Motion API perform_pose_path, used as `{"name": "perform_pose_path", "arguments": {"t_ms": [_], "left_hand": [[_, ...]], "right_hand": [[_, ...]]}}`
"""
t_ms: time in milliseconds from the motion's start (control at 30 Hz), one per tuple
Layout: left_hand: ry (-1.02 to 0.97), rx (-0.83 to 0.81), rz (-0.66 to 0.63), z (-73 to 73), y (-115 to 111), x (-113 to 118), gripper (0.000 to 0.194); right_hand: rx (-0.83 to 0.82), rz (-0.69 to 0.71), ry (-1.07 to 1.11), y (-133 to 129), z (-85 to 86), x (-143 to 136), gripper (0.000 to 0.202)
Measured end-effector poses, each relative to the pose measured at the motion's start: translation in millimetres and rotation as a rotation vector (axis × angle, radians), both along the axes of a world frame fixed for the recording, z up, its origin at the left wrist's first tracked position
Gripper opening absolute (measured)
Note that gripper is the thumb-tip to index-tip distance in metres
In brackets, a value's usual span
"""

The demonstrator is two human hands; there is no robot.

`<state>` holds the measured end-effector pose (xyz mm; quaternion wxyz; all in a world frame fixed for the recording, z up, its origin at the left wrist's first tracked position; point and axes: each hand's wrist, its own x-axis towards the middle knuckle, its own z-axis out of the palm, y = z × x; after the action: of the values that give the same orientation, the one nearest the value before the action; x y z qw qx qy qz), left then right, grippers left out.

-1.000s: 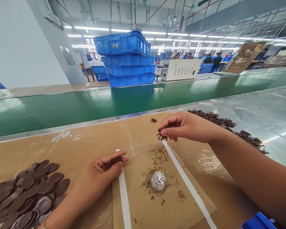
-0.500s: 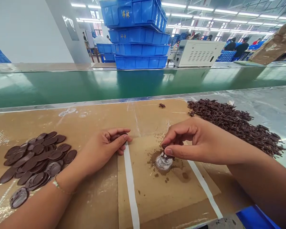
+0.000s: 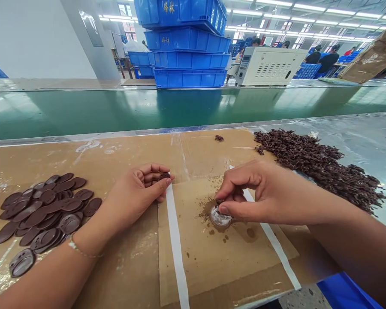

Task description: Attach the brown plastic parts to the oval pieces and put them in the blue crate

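Observation:
My left hand (image 3: 151,182) is closed around a dark brown oval disc (image 3: 164,176), with only its edge showing between thumb and fingers. My right hand (image 3: 244,189) pinches a small dark brown piece (image 3: 219,201), mostly hidden by the fingertips, right at a small round clear dish (image 3: 220,218). Wet spots surround the dish on a cardboard sheet (image 3: 209,266) with white tape strips. A pile of dark brown oval discs (image 3: 48,208) lies left of my left arm. Beyond my right hand spreads a heap of small dark brown pieces (image 3: 309,159).
A green conveyor belt (image 3: 116,111) runs across behind the work table. On its far side stand stacked blue crates (image 3: 189,56), a pale metal box (image 3: 272,66) and a brown wrapped package (image 3: 369,56). A small clump of brown pieces (image 3: 219,138) lies near the table's back edge. Several people sit far off.
My right hand has lowered slightly, its pinched piece now closer to the dish. My left hand has shifted a little left and up, showing more of the disc. The camera view has tilted slightly.

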<state>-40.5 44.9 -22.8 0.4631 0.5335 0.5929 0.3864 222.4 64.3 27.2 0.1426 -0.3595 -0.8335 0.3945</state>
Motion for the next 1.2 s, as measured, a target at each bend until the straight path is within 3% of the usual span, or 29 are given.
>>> {"name": "perform_pose_path", "arguments": {"t_ms": [533, 767, 1200], "left_hand": [[0.009, -0.022, 0.017, 5.5, -3.8, 2.1, 0.039], [-0.164, -0.018, 0.029, 6.5, -3.8, 5.9, 0.051], [-0.176, 0.064, 0.053, 10.0, -6.2, 6.4, 0.043]], "right_hand": [[0.056, -0.014, -0.057, -4.4, 1.0, 0.0, 0.009], [0.059, 0.002, -0.057, -5.3, 1.0, 0.8, 0.009], [0.055, -0.066, -0.020, -4.8, 3.1, 4.6, 0.007]]}}
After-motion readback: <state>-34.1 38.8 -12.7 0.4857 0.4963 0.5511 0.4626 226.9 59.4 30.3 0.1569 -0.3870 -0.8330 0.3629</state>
